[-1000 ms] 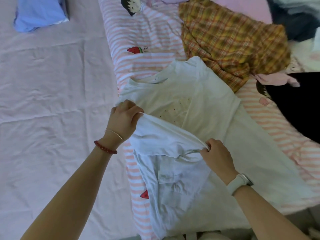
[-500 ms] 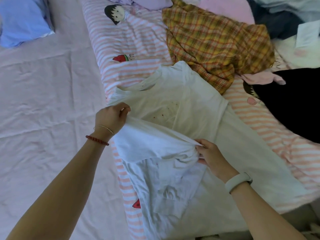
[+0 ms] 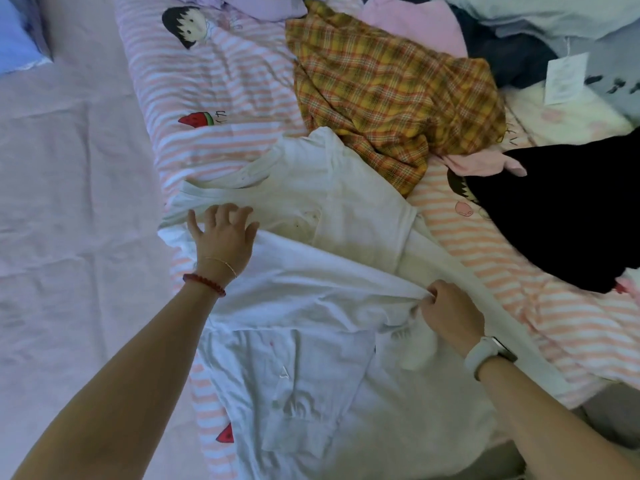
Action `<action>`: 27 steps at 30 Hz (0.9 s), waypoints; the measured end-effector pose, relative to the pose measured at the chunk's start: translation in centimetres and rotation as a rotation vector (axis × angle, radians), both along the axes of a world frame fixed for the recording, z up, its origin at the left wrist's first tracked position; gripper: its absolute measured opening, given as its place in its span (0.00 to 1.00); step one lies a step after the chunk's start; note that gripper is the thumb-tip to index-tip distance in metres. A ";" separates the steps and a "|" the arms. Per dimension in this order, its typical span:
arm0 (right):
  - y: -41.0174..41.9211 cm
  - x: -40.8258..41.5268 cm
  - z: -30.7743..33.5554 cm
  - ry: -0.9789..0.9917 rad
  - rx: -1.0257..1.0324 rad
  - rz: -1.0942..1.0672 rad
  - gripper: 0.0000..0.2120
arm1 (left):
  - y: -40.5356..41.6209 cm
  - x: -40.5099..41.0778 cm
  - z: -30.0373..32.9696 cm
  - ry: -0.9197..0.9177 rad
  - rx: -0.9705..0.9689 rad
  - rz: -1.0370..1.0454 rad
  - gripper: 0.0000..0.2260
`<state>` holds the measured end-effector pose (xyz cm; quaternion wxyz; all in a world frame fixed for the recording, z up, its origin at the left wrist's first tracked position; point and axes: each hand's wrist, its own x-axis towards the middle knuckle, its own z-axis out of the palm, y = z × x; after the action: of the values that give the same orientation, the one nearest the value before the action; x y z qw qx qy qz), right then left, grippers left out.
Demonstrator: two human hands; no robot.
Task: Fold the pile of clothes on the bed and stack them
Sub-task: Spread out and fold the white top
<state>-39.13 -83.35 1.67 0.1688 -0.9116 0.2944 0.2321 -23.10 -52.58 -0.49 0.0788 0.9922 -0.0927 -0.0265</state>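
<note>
Pinching a fold of the white shirt (image 3: 311, 292), my right hand (image 3: 450, 315) sits at four o'clock; my left hand (image 3: 225, 239), fingers spread flat, presses its edge at nine o'clock. The shirt covers the striped blanket (image 3: 221, 98); the plaid garment (image 3: 391, 91) lies at one o'clock.

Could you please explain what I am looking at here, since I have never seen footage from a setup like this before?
There is no machine: a person wears a camera on the head, so the single view looks down along both arms. They are folding a white T-shirt spread on a pink striped quilt on the bed. The left hand, fingers spread, lies flat on the shirt's folded-over part, while the right hand pinches the fold's edge. Behind the shirt wait a yellow plaid garment and a black garment; a blue folded item lies at the far left.
</note>
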 end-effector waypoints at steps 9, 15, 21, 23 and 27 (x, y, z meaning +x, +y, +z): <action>-1.8 -1.6 -1.5 -0.249 0.411 -0.297 0.14 | -2.0 -8.7 -3.2 0.269 0.034 0.055 0.28; -5.7 -0.2 -0.5 -0.184 0.149 0.018 0.10 | -0.7 -5.8 -3.9 0.297 0.077 0.181 0.37; -4.5 -0.6 -1.4 -0.392 -0.134 0.479 0.15 | -1.0 -4.6 -3.3 0.198 0.149 0.165 0.27; -3.5 0.1 -2.0 -0.452 -0.113 0.660 0.18 | -1.1 -4.1 -2.9 0.162 0.090 0.266 0.24; -0.8 4.4 -2.9 -0.399 0.015 0.848 0.21 | 0.1 -2.6 -2.7 0.342 0.054 0.402 0.26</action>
<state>-34.77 -84.10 -1.27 0.1189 -0.9770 -0.1439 0.1027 -25.69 -52.47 -3.22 0.0706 0.9735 0.1215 -0.1802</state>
